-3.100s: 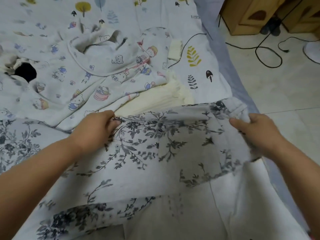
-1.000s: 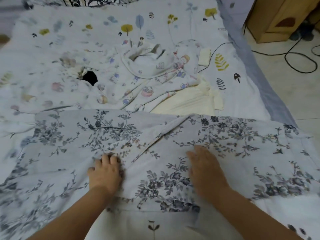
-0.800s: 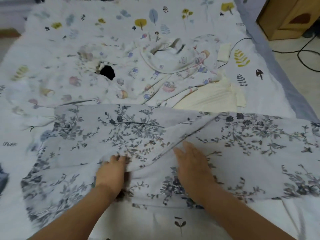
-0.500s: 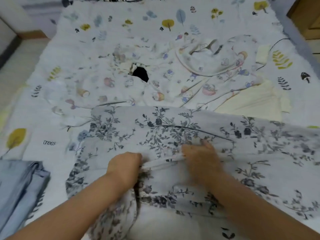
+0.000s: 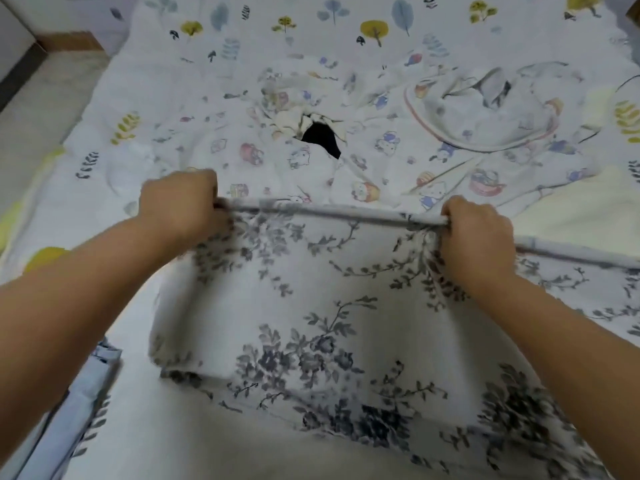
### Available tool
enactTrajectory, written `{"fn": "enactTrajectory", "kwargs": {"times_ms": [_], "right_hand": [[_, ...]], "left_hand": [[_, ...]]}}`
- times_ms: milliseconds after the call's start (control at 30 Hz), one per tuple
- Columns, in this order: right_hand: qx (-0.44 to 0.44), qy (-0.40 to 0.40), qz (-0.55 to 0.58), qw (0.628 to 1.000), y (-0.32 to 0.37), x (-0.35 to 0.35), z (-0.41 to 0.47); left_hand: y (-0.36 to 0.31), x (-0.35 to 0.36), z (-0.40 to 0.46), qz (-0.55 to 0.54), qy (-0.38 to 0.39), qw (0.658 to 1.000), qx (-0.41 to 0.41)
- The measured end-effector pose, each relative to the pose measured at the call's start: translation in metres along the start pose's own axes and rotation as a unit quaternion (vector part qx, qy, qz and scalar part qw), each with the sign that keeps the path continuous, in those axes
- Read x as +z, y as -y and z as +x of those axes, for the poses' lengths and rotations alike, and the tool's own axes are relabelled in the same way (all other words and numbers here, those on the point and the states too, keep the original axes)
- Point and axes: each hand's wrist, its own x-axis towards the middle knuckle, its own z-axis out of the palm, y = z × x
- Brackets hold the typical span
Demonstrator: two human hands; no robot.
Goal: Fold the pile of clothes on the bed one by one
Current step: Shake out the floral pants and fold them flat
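Your left hand [image 5: 180,206] gripped the floral garment [image 5: 304,306] at the left end of its raised top edge, and your right hand [image 5: 476,233] gripped that same edge farther right, pulling it taut. The garment hung toward you over the bed [image 5: 104,109], with the cartoon-print pile [image 5: 363,161] beyond it. You seemed mid-fold; next, lay that edge down evenly.

Matt, soft woven floral cloth [image 5: 311,306] lies over a matt printed cotton bedsheet [image 5: 277,39].
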Motion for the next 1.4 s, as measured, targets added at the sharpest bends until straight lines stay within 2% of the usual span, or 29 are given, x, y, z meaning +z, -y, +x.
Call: {"fn": "enactTrajectory", "kwargs": {"times_ms": [67, 133, 233, 333, 400, 500, 567, 633, 733, 833, 867, 933, 967, 1033, 1067, 1100, 1233, 1333, 1400], "right_hand": [[0.043, 0.025, -0.037, 0.998, 0.003, 0.011, 0.005], [0.053, 0.041, -0.052, 0.996, 0.008, 0.018, 0.0], [0.013, 0.018, -0.035, 0.999, 0.017, 0.026, -0.021], [-0.03, -0.012, 0.008, 0.999, 0.025, 0.028, -0.052], [-0.077, 0.003, 0.008, 0.997, 0.03, 0.031, -0.078], [-0.175, 0.054, -0.03, 0.983, 0.031, 0.043, -0.122], [-0.231, 0.102, -0.048, 0.966, 0.028, 0.05, -0.147], [-0.255, 0.152, -0.067, 0.953, 0.025, 0.053, -0.162], [-0.221, 0.194, -0.072, 0.953, 0.02, 0.051, -0.167], [-0.21, 0.202, -0.074, 0.954, 0.019, 0.045, -0.165], [-0.215, 0.205, -0.07, 0.952, 0.018, 0.041, -0.163], [-0.209, 0.21, -0.027, 0.955, 0.016, 0.029, -0.159], [-0.196, 0.202, 0.008, 0.959, 0.015, 0.023, -0.156], [-0.164, 0.173, 0.063, 0.969, 0.013, 0.011, -0.153], [-0.158, 0.157, 0.068, 0.972, 0.012, 0.006, -0.154], [-0.164, 0.144, 0.059, 0.974, 0.009, 0.004, -0.156], [-0.191, 0.158, -0.041, 0.968, -0.007, 0.014, -0.176], [-0.163, 0.13, -0.072, 0.975, -0.022, 0.017, -0.18], [-0.138, 0.118, -0.074, 0.98, -0.029, 0.014, -0.179]], "left_hand": [[0.006, 0.022, 0.004, -0.009, -0.042, 0.999, -0.021], [0.012, 0.05, 0.0, -0.057, 0.013, 0.996, -0.072], [0.025, 0.094, -0.023, -0.118, 0.133, 0.971, -0.159], [0.033, 0.125, -0.05, -0.172, 0.19, 0.95, -0.177], [0.036, 0.133, -0.062, -0.186, 0.179, 0.948, -0.189], [0.041, 0.132, -0.069, -0.228, 0.108, 0.939, -0.235], [0.044, 0.129, -0.074, -0.242, 0.094, 0.937, -0.235], [0.049, 0.124, -0.081, -0.274, 0.167, 0.924, -0.208], [0.061, 0.11, -0.088, -0.346, 0.267, 0.883, -0.169], [0.077, 0.101, -0.092, -0.329, 0.332, 0.876, -0.12], [0.081, 0.1, -0.095, -0.344, 0.329, 0.872, -0.116], [0.087, 0.097, -0.098, -0.437, 0.275, 0.845, -0.139], [0.089, 0.093, -0.099, -0.504, 0.235, 0.815, -0.16], [0.089, 0.086, -0.099, -0.631, 0.162, 0.724, -0.226], [0.088, 0.085, -0.098, -0.661, 0.133, 0.691, -0.26], [0.085, 0.085, -0.098, -0.669, 0.112, 0.675, -0.289], [0.077, 0.088, -0.103, -0.635, 0.141, 0.676, -0.348], [0.083, 0.09, -0.103, -0.628, 0.193, 0.652, -0.378], [0.087, 0.092, -0.103, -0.616, 0.209, 0.657, -0.382]]}}
